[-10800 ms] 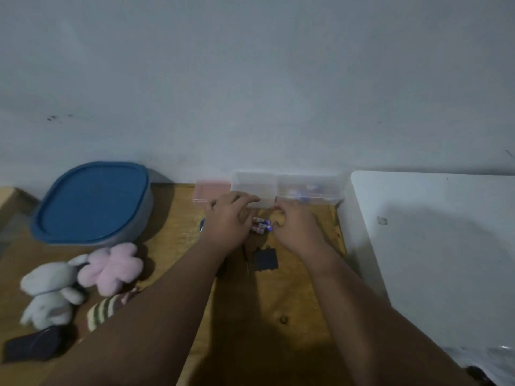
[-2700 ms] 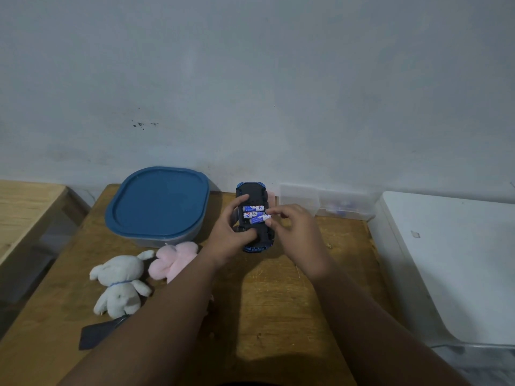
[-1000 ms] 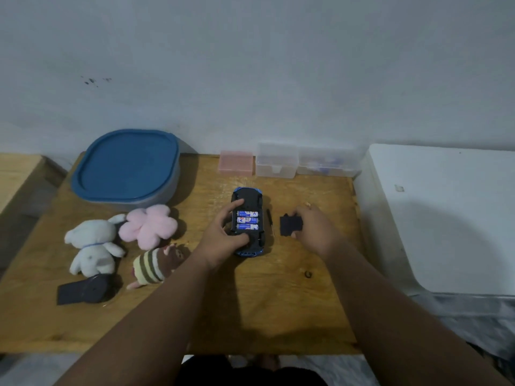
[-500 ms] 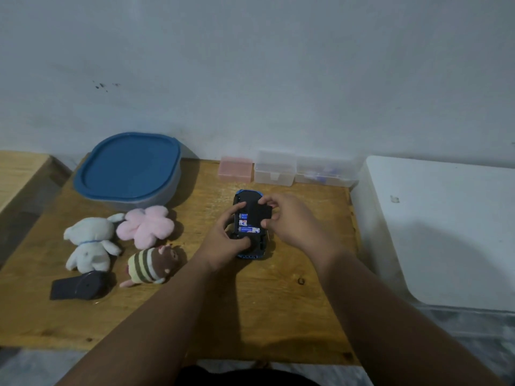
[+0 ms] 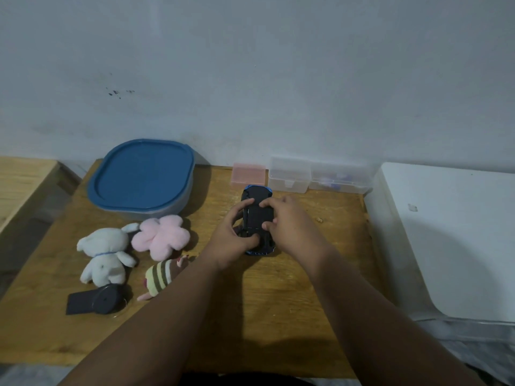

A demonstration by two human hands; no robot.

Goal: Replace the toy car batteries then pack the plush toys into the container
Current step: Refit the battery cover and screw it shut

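A blue toy car (image 5: 257,195) lies upside down on the wooden table (image 5: 278,302), its black underside facing up. My left hand (image 5: 235,235) grips its left side. My right hand (image 5: 287,221) presses the black battery cover (image 5: 257,215) flat over the compartment; no batteries show. Left of the car lie a white plush bunny (image 5: 104,256), a pink flower plush (image 5: 161,236) and a striped plush (image 5: 160,277). The container with a blue lid (image 5: 142,178) stands shut at the back left.
A pink case (image 5: 248,174) and two clear plastic boxes (image 5: 320,175) line the wall behind the car. A black round gadget (image 5: 96,299) lies near the front left. A white surface (image 5: 457,235) adjoins the table on the right, a second wooden top (image 5: 19,182) on the left.
My right hand picked the black cover up from the table right of the car, brought it over the batteries and now holds it flat on the compartment. The left hand kept its grip.
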